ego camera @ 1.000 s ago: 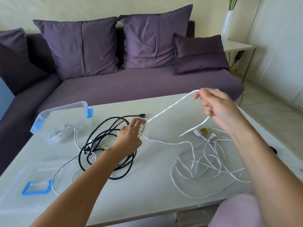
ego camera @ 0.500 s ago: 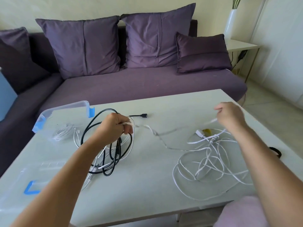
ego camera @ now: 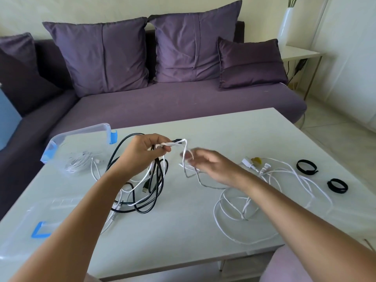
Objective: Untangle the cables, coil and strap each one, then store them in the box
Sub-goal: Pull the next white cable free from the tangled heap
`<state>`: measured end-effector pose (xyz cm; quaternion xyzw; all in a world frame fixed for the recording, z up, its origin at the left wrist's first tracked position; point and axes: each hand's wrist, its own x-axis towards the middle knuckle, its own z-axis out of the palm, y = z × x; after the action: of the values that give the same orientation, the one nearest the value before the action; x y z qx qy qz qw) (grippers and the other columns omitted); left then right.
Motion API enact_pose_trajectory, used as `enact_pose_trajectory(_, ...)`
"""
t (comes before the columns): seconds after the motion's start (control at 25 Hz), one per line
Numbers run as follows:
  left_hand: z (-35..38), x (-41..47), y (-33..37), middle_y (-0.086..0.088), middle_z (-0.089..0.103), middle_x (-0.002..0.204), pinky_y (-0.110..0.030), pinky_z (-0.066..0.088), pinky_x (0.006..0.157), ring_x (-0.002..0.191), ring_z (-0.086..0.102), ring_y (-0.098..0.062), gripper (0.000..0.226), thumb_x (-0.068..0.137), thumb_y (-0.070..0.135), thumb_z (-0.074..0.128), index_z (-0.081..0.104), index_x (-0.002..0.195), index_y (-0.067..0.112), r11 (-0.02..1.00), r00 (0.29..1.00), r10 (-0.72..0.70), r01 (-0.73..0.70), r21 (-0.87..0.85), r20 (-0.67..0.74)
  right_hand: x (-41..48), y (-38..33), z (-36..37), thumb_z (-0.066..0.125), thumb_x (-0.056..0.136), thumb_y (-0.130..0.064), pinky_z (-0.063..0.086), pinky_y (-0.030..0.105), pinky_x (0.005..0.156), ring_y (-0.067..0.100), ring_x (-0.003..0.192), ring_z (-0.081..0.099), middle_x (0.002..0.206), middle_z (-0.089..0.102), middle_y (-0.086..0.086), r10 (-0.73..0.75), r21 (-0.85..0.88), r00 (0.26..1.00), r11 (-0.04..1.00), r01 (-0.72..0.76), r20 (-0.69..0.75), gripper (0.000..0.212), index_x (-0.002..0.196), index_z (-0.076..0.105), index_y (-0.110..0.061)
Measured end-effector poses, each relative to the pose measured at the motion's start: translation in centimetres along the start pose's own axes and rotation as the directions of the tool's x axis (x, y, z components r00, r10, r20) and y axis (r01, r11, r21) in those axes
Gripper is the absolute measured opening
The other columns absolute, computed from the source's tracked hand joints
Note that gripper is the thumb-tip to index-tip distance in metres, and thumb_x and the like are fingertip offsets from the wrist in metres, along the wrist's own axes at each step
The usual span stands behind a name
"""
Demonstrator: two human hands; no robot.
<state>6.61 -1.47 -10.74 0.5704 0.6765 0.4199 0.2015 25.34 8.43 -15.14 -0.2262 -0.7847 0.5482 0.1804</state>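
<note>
Left hand (ego camera: 142,153): I am pinching one flat white cable (ego camera: 184,151); one round black cable (ego camera: 157,174) is hanging looped below.
Right hand (ego camera: 211,167): blurred; grip cannot be told.
White cable axis: running 9-to-3, piling at 4 o'clock.
Black straps: two rings (ego camera: 307,172) (ego camera: 336,191), 3 o'clock.
Box (ego camera: 81,132): one, clear plastic, 10 o'clock.

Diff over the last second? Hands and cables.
Left hand gripped the black cables and lifted them partly off the table, still pinching the white cable. Right hand dropped from its raised pull and swung left toward that pinch, slackening the white cable; its grip is blurred. Box and white tangle on the right stayed put.
</note>
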Motion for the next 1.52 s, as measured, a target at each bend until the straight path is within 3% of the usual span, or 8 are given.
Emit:
enact_pose_trajectory(0.16, 0.1, 0.0, 0.0, -0.007, 0.068, 0.091, -0.025, 0.039, 0.076, 0.078, 0.051, -0.02, 0.014, 0.08, 0.031, 0.059, 0.07, 0.077, 0.022, 0.997, 0.994, -0.029, 0.038, -0.073, 0.109, -0.8, -1.9, 0.9, 0.057, 0.087, -0.041, 0.035, 0.026, 0.058, 0.014, 0.061, 0.041, 0.066, 0.05, 0.013, -0.144, 0.041, 0.882, 0.983, 0.181, -0.449, 0.031, 0.075, 0.064, -0.012)
enact_pose_trajectory(0.36, 2.1, 0.0, 0.4, 0.025, 0.057, 0.052, -0.006, 0.033, 0.055, 0.051, 0.047, 0.008, 0.02, 0.094, 0.022, 0.055, 0.069, 0.081, 0.019, 1.0, 0.999, -0.01, 0.009, 0.024, 0.038, -1.1, -2.4, 1.3, 0.075, 0.079, -0.028, 0.044, 0.028, 0.069, 0.007, 0.068, 0.055, 0.078, 0.067, -0.001, -0.012, -0.097, 0.961, 0.995, -0.016, -0.278, 0.011, 0.079, 0.074, -0.016)
enact_pose_trajectory(0.56, 3.0, 1.3, -2.8, 0.005, 0.063, 0.082, -0.018, 0.035, 0.067, 0.071, 0.056, -0.008, 0.014, 0.088, 0.02, 0.063, 0.069, 0.078, 0.013, 0.905, 0.986, 0.084, -0.015, 0.425, -0.143, -1.4, -3.2, -2.0, 0.077, 0.073, -0.027, 0.057, 0.036, 0.075, 0.02, 0.058, 0.064, 0.07, 0.066, 0.012, 0.023, 0.748, 0.966, 0.628, -0.214, 0.257, 0.025, 0.083, 0.06, -0.011)
enact_pose_trajectory(0.84, 0.2, 2.6, -8.2, -0.009, 0.066, 0.082, -0.034, 0.02, 0.069, 0.075, 0.056, -0.03, 0.017, 0.082, 0.005, 0.055, 0.066, 0.07, 0.005, 0.631, 0.937, 0.019, 0.26, 0.731, -0.349, -3.4, -2.4, -11.0, 0.091, 0.046, -0.033, 0.046, 0.014, 0.048, 0.001, 0.039, 0.04, 0.086, 0.068, 0.0, -0.007, 0.778, 0.997, 0.626, 0.061, -0.073, 0.07, 0.111, 0.068, -0.016)
enact_pose_trajectory(1.04, -2.0, 2.5, -11.0, -0.01, 0.069, 0.079, -0.032, 0.017, 0.068, 0.075, 0.059, -0.031, 0.02, 0.072, -0.005, 0.055, 0.069, 0.071, 0.009, 0.537, 0.898, -0.137, 0.423, 0.73, -0.419, -4.4, -0.5, -14.7, 0.081, 0.066, -0.029, 0.055, 0.022, 0.075, 0.001, 0.057, 0.054, 0.088, 0.068, -0.005, -0.142, 0.754, 0.986, 0.638, 0.16, -0.089, 0.064, 0.124, 0.062, -0.01)
enact_pose_trajectory(1.24, -1.7, 2.9, -11.7, -0.005, 0.068, 0.083, -0.034, 0.017, 0.072, 0.075, 0.059, -0.027, 0.03, 0.081, -0.006, 0.046, 0.061, 0.095, 0.015, 0.483, 0.895, -0.191, 0.443, 0.755, -0.403, -4.8, -1.4, -16.8, 0.034, 0.097, 0.003, 0.058, 0.031, 0.063, 0.027, 0.09, 0.062, 0.156, 0.013, 0.019, -0.351, 0.976, 0.935, 0.176, 0.126, -0.057, 0.05, 0.144, 0.035, -0.013)
enact_pose_trajectory(1.4, -2.5, 2.4, -11.8, -0.004, 0.068, 0.09, -0.036, 0.016, 0.073, 0.082, 0.054, -0.027, 0.044, 0.081, -0.009, 0.042, 0.061, 0.104, 0.023, 0.562, 0.868, -0.2, 0.482, 0.672, -0.455, -4.3, -0.6, -17.8, 0.045, 0.09, 0.009, 0.03, 0.01, 0.037, 0.002, 0.046, 0.046, 0.107, 0.067, 0.013, 0.236, 0.44, 0.856, 0.898, -0.011, -0.46, 0.052, 0.14, 0.04, -0.006)
enact_pose_trajectory(1.52, -3.2, 2.5, -11.5, 0.0, 0.062, 0.086, -0.034, 0.027, 0.075, 0.077, 0.05, -0.024, 0.027, 0.09, -0.001, 0.039, 0.057, 0.092, 0.02, 0.754, 0.838, -0.279, 0.494, 0.433, -0.469, -4.6, 3.0, -19.6, 0.063, 0.082, 0.003, 0.036, 0.015, 0.046, 0.004, 0.046, 0.049, 0.079, 0.061, 0.012, 0.24, 0.056, 0.561, 0.944, -0.325, -0.792, 0.032, 0.114, 0.063, 0.004)
